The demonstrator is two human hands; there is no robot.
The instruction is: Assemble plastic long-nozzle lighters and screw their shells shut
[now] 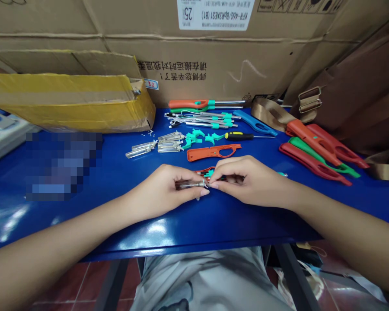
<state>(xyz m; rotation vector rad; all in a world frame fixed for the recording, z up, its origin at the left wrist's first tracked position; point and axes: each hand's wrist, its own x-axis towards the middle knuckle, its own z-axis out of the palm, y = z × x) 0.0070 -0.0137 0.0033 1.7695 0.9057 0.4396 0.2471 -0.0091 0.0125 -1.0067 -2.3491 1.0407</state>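
My left hand is closed around a small clear and metal lighter part, held just above the blue table. My right hand pinches the same part's right end, fingertips meeting the left hand's. Under my right hand lies an orange lighter shell with teal pieces, mostly hidden. Another orange shell half lies just behind the hands.
Clear fuel tanks, teal triggers, a black and yellow screwdriver, metal tubes and an assembled orange lighter lie behind. Red, green and orange shells and a blue one sit right. Cardboard boxes stand behind.
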